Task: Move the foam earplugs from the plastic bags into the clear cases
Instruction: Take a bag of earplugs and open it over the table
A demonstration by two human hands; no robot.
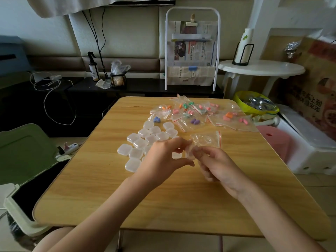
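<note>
Both hands meet over the middle of the wooden table (181, 197). My left hand (163, 157) and my right hand (216, 164) pinch one small clear case (190, 153) between their fingertips. Just behind it lies an empty-looking plastic bag (207, 140) with a red zip strip. Several shut clear cases (145, 140) sit in a cluster to the left of my hands. Farther back, several small bags of foam earplugs (196, 113) in orange, pink, green, blue and purple are spread across the table. I cannot tell whether the held case contains earplugs.
A green lidded bin (25, 160) stands open at the table's left. A yellow bowl (254, 104), a pink stool (272, 140) and white foam boxes (309, 151) crowd the right side. A white newspaper rack (192, 51) stands behind the table.
</note>
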